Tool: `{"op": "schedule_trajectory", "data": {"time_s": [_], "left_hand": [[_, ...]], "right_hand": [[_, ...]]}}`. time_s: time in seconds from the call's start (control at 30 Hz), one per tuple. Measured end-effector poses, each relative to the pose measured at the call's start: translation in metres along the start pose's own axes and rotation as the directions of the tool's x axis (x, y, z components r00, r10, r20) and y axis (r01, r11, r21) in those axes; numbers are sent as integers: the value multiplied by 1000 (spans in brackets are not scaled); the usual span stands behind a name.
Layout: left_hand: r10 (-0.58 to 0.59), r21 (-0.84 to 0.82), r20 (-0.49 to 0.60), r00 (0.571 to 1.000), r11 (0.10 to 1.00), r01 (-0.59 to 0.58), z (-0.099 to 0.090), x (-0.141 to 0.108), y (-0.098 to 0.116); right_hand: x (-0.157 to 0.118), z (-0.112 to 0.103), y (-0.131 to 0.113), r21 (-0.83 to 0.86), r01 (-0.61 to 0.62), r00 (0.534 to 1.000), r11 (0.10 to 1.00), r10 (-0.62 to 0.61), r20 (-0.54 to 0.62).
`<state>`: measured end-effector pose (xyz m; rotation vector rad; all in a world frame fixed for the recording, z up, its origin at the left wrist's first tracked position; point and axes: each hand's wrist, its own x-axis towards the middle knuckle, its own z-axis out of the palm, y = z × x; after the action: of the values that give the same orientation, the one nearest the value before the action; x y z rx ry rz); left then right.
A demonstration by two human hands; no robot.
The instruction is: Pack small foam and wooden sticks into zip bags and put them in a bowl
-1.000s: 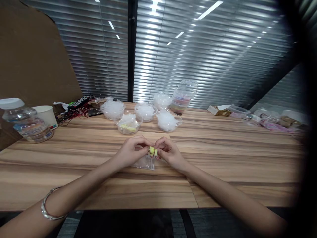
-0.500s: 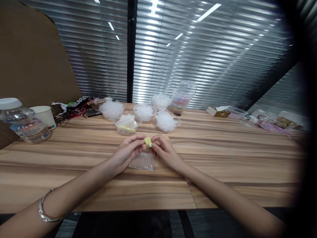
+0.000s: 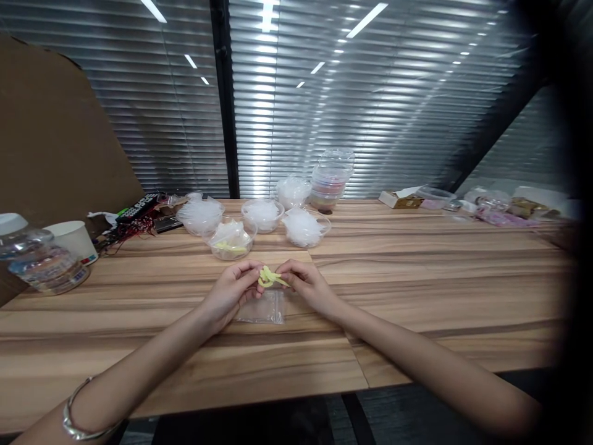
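A small yellow, stringy bundle, perhaps of bands or ribbon, is held up between my two hands over the table. My left hand pinches its left side between thumb and fingers. On the other side, the fingertips of my right hand grip a loose strand drawn out of the bundle. Beneath the hands a clear zip bag lies flat on the wood. Just beyond them stands a clear round bowl with yellow pieces and a clear packet in it.
Several clear bowls of white, translucent bags, one a bowl, stand behind. Stacked clear tubs rise at the back. To the left are a clear jar, a paper cup and wiring. A small box sits back right.
The yellow bundle has loosened from a compact clump into looped strands, one pulled toward my right hand. My camera view has shifted slightly.
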<state>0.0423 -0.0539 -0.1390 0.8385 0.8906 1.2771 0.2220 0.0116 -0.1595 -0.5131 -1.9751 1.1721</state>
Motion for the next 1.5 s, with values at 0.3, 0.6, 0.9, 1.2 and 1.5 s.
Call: {"op": "schedule_trajectory", "data": {"time_s": [0.3, 0.6, 0.9, 1.2, 1.5], "left_hand": [[-33, 27, 6, 999, 999, 33, -1, -1, -3], [112, -32, 55, 992, 993, -111, 5, -1, -1], [117, -14, -9, 993, 993, -117, 2, -1, -4], [35, 25, 100, 994, 999, -37, 2, -2, 0], [73, 39, 101, 992, 996, -77, 1, -1, 1]], "right_hand": [[3, 5, -3, 260, -86, 995, 962, 95, -21], [5, 5, 0, 348, -130, 991, 929, 124, 39], [2, 10, -2, 299, -159, 987, 941, 142, 77], [1, 11, -7, 269, -131, 988, 954, 104, 113], [-1, 8, -13, 81, -58, 997, 995, 53, 62]]}}
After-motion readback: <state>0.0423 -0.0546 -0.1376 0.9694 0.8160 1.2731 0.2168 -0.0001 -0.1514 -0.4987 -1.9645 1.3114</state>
